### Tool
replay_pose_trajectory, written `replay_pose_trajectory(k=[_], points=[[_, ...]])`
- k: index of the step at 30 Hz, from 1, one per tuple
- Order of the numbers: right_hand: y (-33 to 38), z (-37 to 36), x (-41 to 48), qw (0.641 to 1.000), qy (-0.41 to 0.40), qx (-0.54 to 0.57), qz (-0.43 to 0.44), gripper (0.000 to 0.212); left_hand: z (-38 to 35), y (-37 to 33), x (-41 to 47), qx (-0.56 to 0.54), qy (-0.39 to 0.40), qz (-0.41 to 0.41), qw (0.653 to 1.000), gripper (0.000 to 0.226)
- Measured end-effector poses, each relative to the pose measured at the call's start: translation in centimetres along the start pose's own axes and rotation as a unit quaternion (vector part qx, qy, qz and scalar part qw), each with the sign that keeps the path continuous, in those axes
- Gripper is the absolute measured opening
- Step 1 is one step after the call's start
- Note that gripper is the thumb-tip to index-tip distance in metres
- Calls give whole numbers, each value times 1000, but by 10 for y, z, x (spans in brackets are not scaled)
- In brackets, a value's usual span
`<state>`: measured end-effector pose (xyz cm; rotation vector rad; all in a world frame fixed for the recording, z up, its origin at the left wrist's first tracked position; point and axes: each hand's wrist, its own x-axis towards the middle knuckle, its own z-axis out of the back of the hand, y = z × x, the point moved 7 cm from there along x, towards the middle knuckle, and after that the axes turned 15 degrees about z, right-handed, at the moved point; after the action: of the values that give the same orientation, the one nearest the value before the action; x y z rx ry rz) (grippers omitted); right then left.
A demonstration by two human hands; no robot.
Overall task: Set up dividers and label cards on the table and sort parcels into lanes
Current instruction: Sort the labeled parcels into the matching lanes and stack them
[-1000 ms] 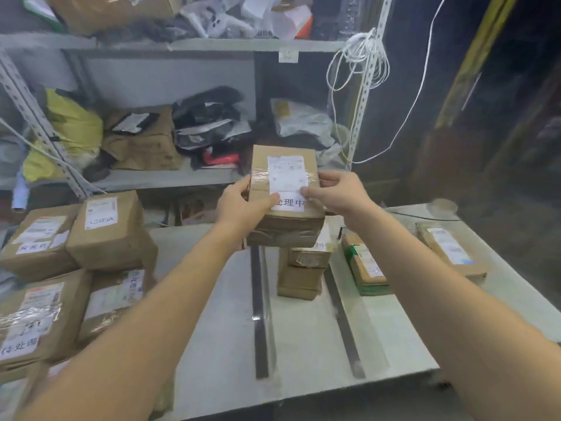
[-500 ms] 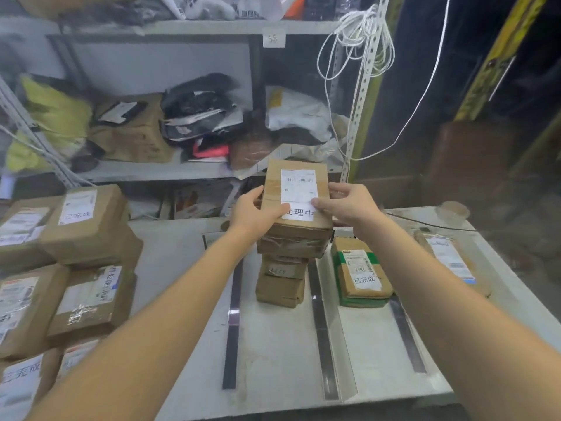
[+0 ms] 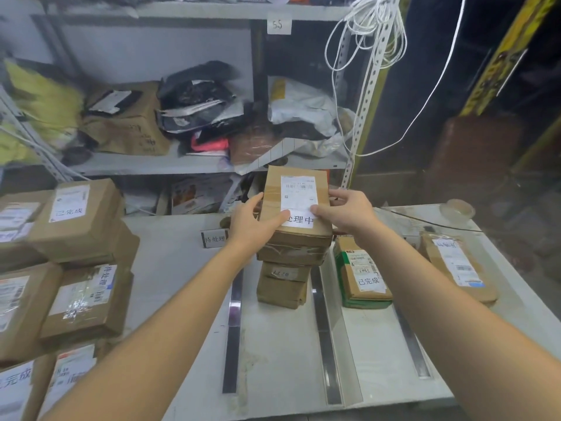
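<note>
A shelf tag [image 3: 277, 24] reads "55". The label card [image 3: 215, 239] standing on the table [image 3: 170, 268] reads "待处理". The top parcel [image 3: 296, 205] shows "处理中", its first character partly covered. "已完成" stands on a left-pile parcel [image 3: 76, 220] and on the green-edged parcel [image 3: 365, 278]; another left parcel [image 3: 85, 299] reads "待处理".

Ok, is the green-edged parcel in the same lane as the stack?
No, the green-edged parcel lies right of a divider, while the stack stands left of it.
</note>
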<state>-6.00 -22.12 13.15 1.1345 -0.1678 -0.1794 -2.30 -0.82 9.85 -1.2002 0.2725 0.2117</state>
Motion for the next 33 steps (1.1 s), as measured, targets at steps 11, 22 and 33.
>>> replay_pose_trajectory(k=[11, 22, 33], points=[[11, 9, -8, 997, -27, -77, -3, 67, 5, -5, -8, 39, 13, -8, 999, 74], [44, 14, -18, 976, -17, -190, 100, 59, 18, -11, -20, 69, -29, -18, 997, 68], [136, -87, -23, 905, 105, -294, 290, 51, 164, -35, -57, 331, -225, -70, 914, 63]])
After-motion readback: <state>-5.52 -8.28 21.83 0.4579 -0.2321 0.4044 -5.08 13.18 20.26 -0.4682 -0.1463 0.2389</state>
